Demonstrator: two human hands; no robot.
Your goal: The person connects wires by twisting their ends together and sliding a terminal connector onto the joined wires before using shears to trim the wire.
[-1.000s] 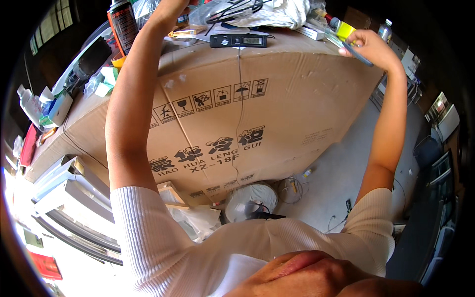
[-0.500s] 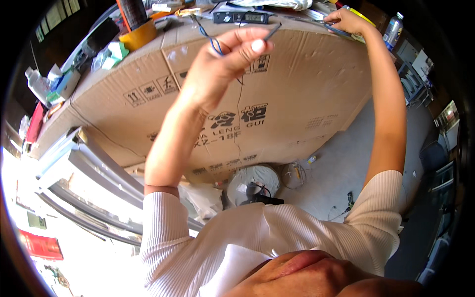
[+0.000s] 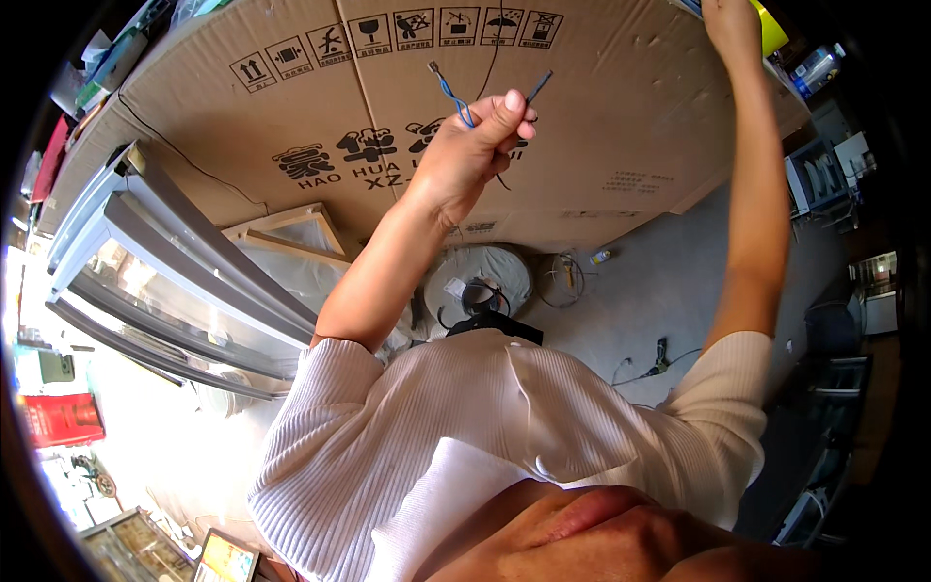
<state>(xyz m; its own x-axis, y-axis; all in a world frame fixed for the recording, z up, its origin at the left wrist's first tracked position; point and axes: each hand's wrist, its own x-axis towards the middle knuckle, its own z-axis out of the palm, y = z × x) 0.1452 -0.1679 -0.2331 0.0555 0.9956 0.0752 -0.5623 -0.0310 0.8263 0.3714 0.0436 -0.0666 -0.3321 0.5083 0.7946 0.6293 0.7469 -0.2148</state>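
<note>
Brown cardboard box (image 3: 601,126) ahead, my raised left hand (image 3: 475,144) pinching thin blue wire (image 3: 447,89), right hand (image 3: 732,21) by box's edge, grip unclear

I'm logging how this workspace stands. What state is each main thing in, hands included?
Left hand: closed, thumb pressed against the fingers.
Blue wires: pinched in that hand, twisted together on one side, ends sticking out.
Right hand: partly cut off by the top edge; its grip cannot be told.
Cardboard box: front face upright, creased; whether closed is out of view.
Clear bottle: looks capped, though small.
</note>
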